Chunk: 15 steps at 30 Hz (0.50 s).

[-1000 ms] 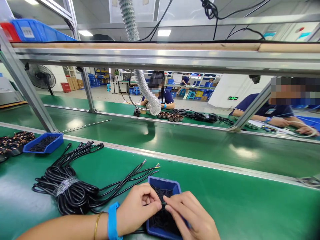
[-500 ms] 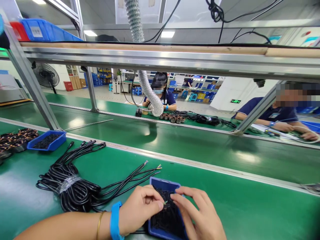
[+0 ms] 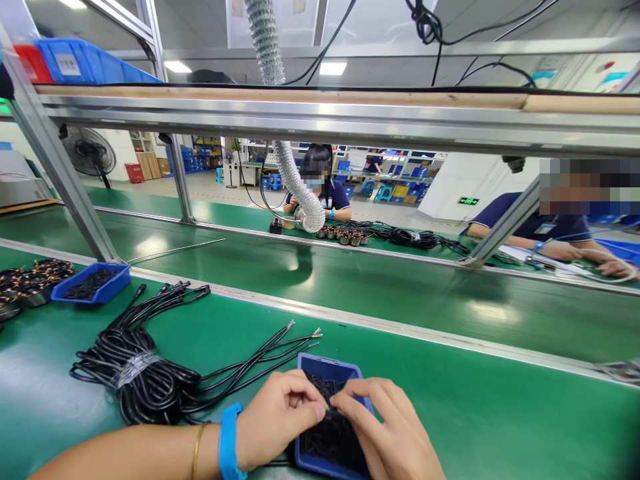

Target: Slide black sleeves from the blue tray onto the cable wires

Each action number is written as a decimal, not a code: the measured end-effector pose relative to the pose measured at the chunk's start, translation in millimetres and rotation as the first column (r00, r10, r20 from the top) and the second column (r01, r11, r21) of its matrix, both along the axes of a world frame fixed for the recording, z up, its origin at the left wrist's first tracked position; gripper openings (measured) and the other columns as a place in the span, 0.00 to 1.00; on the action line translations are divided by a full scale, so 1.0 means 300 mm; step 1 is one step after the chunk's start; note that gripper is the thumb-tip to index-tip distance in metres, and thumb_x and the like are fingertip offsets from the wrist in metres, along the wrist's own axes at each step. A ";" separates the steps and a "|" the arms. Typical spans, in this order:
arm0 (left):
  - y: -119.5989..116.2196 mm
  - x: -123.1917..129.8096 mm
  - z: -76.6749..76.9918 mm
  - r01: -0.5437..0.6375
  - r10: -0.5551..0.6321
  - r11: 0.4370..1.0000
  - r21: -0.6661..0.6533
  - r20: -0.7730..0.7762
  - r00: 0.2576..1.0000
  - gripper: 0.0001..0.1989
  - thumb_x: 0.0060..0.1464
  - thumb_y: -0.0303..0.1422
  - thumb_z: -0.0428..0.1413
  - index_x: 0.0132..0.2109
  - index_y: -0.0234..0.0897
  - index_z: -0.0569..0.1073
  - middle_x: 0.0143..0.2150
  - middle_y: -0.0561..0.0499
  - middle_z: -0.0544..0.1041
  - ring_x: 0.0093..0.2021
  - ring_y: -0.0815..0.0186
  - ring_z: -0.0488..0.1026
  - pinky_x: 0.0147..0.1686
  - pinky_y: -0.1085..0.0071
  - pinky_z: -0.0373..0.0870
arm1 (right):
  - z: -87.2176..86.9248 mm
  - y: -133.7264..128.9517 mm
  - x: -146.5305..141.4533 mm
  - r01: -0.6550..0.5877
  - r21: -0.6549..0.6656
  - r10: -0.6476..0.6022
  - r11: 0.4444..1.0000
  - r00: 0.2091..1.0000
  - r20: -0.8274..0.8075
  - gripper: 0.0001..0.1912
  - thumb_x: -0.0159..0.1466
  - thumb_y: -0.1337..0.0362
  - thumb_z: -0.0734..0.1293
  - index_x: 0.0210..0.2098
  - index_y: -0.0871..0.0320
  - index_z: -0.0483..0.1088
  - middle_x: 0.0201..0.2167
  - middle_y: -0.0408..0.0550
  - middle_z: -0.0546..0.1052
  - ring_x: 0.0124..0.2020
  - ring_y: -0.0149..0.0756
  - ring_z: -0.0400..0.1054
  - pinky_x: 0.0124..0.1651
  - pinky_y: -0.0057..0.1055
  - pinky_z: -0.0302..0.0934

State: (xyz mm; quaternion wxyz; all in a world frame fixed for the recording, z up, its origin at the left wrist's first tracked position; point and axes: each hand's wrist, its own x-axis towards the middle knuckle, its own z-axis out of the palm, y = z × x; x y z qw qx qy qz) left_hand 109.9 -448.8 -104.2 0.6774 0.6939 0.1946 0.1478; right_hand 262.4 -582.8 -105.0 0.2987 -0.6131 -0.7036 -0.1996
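My left hand [image 3: 283, 417], with a blue band on the wrist, is closed in a pinch over a small blue bin [image 3: 327, 363]. Thumb and forefinger grip a thin wire, of which only a light tip [image 3: 327, 408] shows. My right hand [image 3: 387, 427] is over the bin's right side, its thumb and fingertips drawn together right by that tip; what they hold, if anything, is too small to tell. Short black pieces [image 3: 333, 437] fill the bin. Left of it lies a tied coil of black cable [image 3: 145, 373], its stripped ends [image 3: 290, 325] pointing at the bin.
Further left are another blue bin [image 3: 93, 283] of black pieces and several copper-wound parts [image 3: 37, 280]. A metal frame post [image 3: 75, 160] and a rail [image 3: 320, 127] cross the view. Beyond the belt [image 3: 350, 273], a flexible duct [image 3: 293, 177] hangs, and two people [image 3: 525, 220] sit working.
My right hand has moved left, and its spread fingertips have come together at the wire tip. My left hand keeps its pinch. The view has shifted slightly.
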 end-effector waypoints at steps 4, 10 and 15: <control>0.000 -0.004 0.005 -0.009 0.009 0.997 -0.071 0.002 1.000 0.09 0.49 0.36 0.56 0.34 0.33 0.72 0.29 0.54 0.64 0.30 0.69 0.61 0.32 0.70 0.56 | 0.006 0.002 -0.020 -0.138 -0.034 0.130 0.990 0.976 -0.177 0.13 0.67 0.75 0.58 0.46 0.57 0.69 0.36 0.49 0.76 0.37 0.35 0.70 0.38 0.30 0.68; -0.010 -0.008 -0.012 0.018 -0.009 0.975 -0.221 0.042 0.999 0.12 0.44 0.31 0.54 0.38 0.37 0.63 0.25 0.58 0.62 0.26 0.71 0.59 0.28 0.73 0.56 | -0.017 0.046 -0.068 -0.160 0.077 0.176 0.984 0.924 -0.340 0.09 0.64 0.76 0.63 0.39 0.57 0.69 0.30 0.44 0.75 0.32 0.32 0.69 0.35 0.27 0.68; -0.028 -0.032 0.029 0.054 -0.057 0.989 -0.140 -0.018 0.998 0.12 0.46 0.30 0.52 0.40 0.38 0.62 0.28 0.56 0.64 0.28 0.69 0.63 0.30 0.72 0.60 | -0.019 0.049 -0.074 -0.195 0.071 0.206 0.978 0.887 -0.412 0.08 0.64 0.75 0.63 0.37 0.56 0.70 0.28 0.44 0.76 0.30 0.31 0.70 0.33 0.27 0.67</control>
